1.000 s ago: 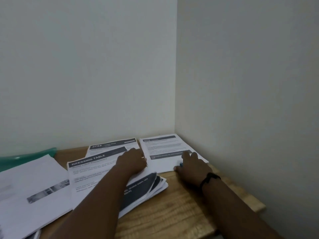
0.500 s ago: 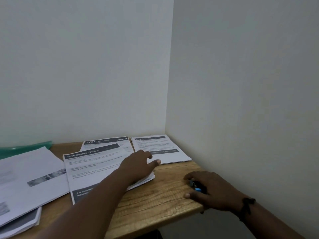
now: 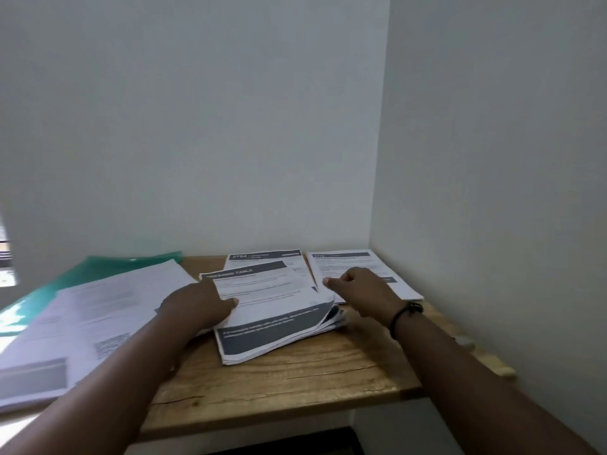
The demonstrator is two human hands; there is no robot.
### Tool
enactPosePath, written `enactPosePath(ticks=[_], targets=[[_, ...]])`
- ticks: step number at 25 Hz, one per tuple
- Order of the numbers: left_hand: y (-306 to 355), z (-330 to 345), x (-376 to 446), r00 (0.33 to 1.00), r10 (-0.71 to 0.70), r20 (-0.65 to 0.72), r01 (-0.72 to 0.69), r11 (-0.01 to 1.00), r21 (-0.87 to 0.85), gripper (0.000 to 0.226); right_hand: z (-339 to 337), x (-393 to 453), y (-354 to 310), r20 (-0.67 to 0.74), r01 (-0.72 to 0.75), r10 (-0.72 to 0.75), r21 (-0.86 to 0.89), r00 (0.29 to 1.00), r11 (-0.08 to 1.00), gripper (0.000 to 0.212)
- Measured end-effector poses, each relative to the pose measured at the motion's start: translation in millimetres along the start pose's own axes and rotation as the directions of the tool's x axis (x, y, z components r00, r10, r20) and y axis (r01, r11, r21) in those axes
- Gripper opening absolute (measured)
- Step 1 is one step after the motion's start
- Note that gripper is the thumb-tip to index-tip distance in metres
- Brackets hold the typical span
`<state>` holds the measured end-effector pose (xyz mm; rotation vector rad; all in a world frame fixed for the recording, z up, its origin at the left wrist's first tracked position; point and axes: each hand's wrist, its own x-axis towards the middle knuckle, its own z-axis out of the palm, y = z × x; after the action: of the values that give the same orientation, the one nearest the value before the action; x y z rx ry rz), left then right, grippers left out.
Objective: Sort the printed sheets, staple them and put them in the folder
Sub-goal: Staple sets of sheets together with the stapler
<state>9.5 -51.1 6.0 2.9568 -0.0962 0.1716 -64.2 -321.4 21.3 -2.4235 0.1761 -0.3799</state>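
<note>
Firstly, a wooden table [image 3: 295, 379], grained and knotted, is sitting in a corner formed by two plain pale walls [image 3: 197, 126]. A thick stack of printed sheets [image 3: 276, 310], white with dark grey bands, is lying at the table's middle, its right corner curling upward. Left hand [image 3: 197, 305] is resting on the stack's left edge, fingers curled loosely; whether it grips is unclear. Right hand [image 3: 361, 289], wearing a black wristband [image 3: 404, 313], is hovering by the curled corner, fingers bent, apparently holding nothing. Two more printed piles [image 3: 354, 267] are lying behind; a wider pile [image 3: 92, 316] is overlapping a translucent green folder [image 3: 98, 267] at left.
</note>
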Motion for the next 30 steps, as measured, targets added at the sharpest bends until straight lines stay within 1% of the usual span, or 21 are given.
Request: enactPosePath(ticks=[2,5,7,8,9,10,11,12,13,14,15,16,17,18,22,24,25,27,28,29,30], targets=[[-10,5,-1,0.998,-0.023,0.054,0.029,0.993,-0.114,0.084,22,8,-24,0.139,-0.054,0.076,-0.159,0.987,0.986,0.036],[-6,4,-11,0.997,-0.055,0.047,0.066,0.962,-0.263,0.090,36,14,-43,0.206,-0.056,0.141,-0.372,0.968,0.926,0.039],[-2,1,-18,0.994,-0.098,0.054,0.111,0.922,-0.370,0.095,37,16,-42,0.239,-0.115,0.188,-0.289,0.953,0.950,0.032],[-2,-1,-20,0.987,-0.153,0.058,0.162,0.870,-0.466,0.096,36,16,-38,0.243,-0.184,0.215,-0.145,0.946,0.972,0.027],[-2,-5,-24,0.974,-0.214,0.070,0.212,0.764,-0.609,0.093,34,16,-34,0.237,-0.268,0.249,0.051,0.939,0.962,0.023],[-3,-9,-25,0.956,-0.269,0.119,0.257,0.571,-0.780,0.083,33,14,-31,0.238,-0.341,0.283,0.255,0.929,0.905,0.019],[-1,-13,-26,0.942,-0.256,0.218,0.291,0.296,-0.910,0.067,30,12,-28,0.253,-0.381,0.297,0.423,0.921,0.822,0.016],[3,-19,-29,0.932,-0.169,0.319,0.331,0.044,-0.943,0.049,25,9,-27,0.269,-0.395,0.292,0.534,0.918,0.747,0.012],[10,-22,-34,0.933,-0.077,0.351,0.344,-0.091,-0.934,0.036,18,9,-25,0.275,-0.391,0.278,0.605,0.920,0.694,0.011],[19,-27,-39,0.947,-0.052,0.316,0.308,-0.129,-0.943,0.034,8,11,-22,0.274,-0.376,0.258,0.652,0.926,0.659,0.013],[28,-31,-40,0.969,-0.111,0.220,0.214,-0.061,-0.975,0.043,-4,16,-18,0.266,-0.355,0.236,0.692,0.935,0.629,0.014],[40,-34,-38,0.980,-0.178,0.084,0.098,0.072,-0.993,0.055,-18,23,-11,0.241,-0.324,0.216,0.719,0.946,0.616,0.013],[54,-37,-36,0.983,-0.176,-0.046,-0.012,0.192,-0.981,0.061,-33,30,-3,0.205,-0.288,0.203,0.736,0.957,0.613,0.010],[69,-42,-33,0.983,-0.120,-0.138,-0.104,0.252,-0.962,0.058,-48,37,5,0.170,-0.260,0.203,0.744,0.964,0.615,0.009],[141,-38,1,0.980,0.063,-0.188,-0.198,0.377,-0.905,0.046,-87,64,52,-0.003,-0.181,0.257,0.702,0.966,0.688,0.013],[163,-15,19,0.982,0.113,-0.152,-0.189,0.507,-0.841,0.050,-85,77,79,-0.068,-0.204,0.270,0.485,0.961,0.850,0.017],[170,4,26,0.983,0.151,-0.107,-0.178,0.606,-0.775,0.052,-78,83,95,-0.087,-0.241,0.268,0.238,0.960,0.941,0.020],[174,42,29,0.970,0.241,-0.012,-0.223,0.879,-0.422,0.050,-58,90,119,-0.063,-0.273,0.265,-0.221,0.962,0.936,0.029],[174,53,31,0.967,0.256,0.015,-0.249,0.952,-0.180,0.048,-52,92,126,-0.046,-0.268,0.267,-0.322,0.962,0.908,0.031],[174,59,33,0.964,0.267,0.005,-0.267,0.964,0.006,0.048,-49,94,129,-0.047,-0.263,0.264,-0.356,0.963,0.897,0.027],[174,60,35,0.965,0.261,-0.014,-0.259,0.961,0.095,0.050,-48,95,130,-0.062,-0.257,0.253,-0.382,0.966,0.888,0.020]])
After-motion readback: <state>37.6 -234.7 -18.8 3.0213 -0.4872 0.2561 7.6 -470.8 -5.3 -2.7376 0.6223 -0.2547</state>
